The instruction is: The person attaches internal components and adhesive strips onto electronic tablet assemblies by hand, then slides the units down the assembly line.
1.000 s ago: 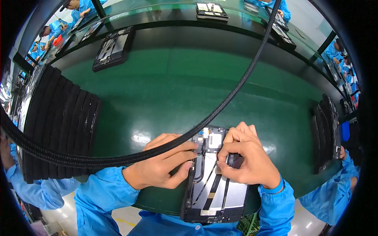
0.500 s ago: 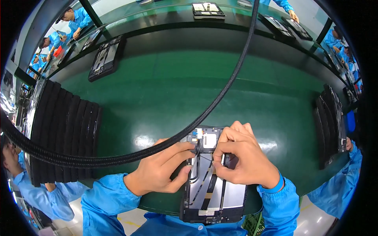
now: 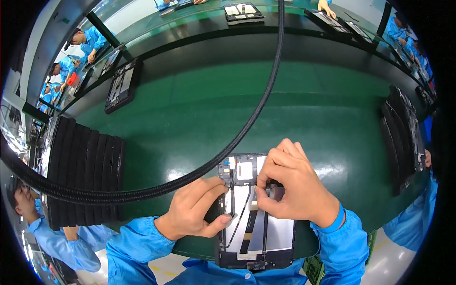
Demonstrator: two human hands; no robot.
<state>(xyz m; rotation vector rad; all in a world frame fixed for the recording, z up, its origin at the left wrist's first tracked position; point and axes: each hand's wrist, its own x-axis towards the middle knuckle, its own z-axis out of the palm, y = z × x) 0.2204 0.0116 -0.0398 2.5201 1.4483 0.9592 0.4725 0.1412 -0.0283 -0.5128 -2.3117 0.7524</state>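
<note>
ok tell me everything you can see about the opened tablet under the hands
The opened tablet lies flat at the near edge of the green table, its long side running away from the person. A black frame surrounds silvery-white plates, dark strips and small parts at the far end. The left hand grips its left edge; the right hand pinches something at its upper middle.

hands (image 3: 247,199): 2 | open tablets (image 3: 254,223): 4 | braided cable (image 3: 256,109): 1 | tray stacks (image 3: 83,175): 2

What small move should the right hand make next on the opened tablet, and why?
Probably press down gently: the right hand pinches a small dark part at the upper end of the opened tablet, while the left hand steadies its left edge.
</note>
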